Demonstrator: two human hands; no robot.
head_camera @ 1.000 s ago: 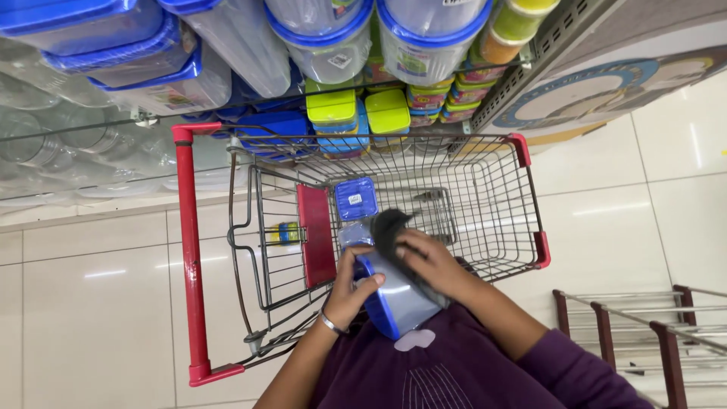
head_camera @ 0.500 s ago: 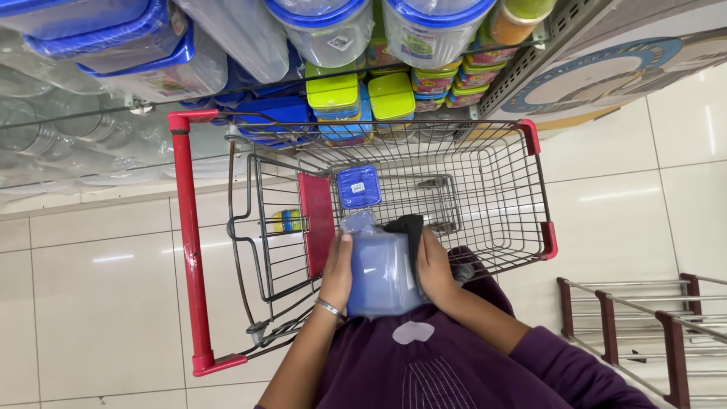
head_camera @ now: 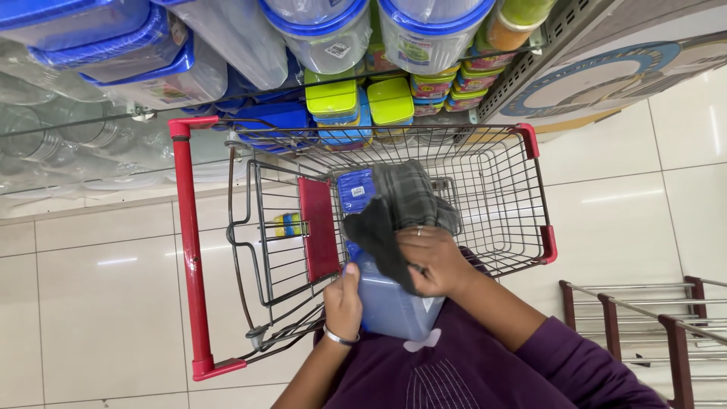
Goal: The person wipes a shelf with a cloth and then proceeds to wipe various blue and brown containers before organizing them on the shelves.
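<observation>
A blue-tinted clear plastic container (head_camera: 390, 307) with a blue lid rests against my chest, above the near end of a red-trimmed wire shopping cart (head_camera: 500, 197). My left hand (head_camera: 344, 299) grips its left side. My right hand (head_camera: 433, 261) holds a dark grey cloth (head_camera: 397, 208) pressed on the container's top face. A ring shows on one finger and a bangle on my left wrist. A second small blue-lidded box (head_camera: 356, 189) lies in the cart just beyond the cloth.
The cart's red handle (head_camera: 188, 242) is at the left and its red child-seat flap (head_camera: 318, 227) in the middle. Shelves above hold blue-lidded and green-lidded plastic containers (head_camera: 333, 98). A metal rack (head_camera: 644, 318) stands at the right on white tiled floor.
My right hand has lifted the dark cloth onto the container's top, where it was at the container's side before. The container has tilted and stayed near my chest.
</observation>
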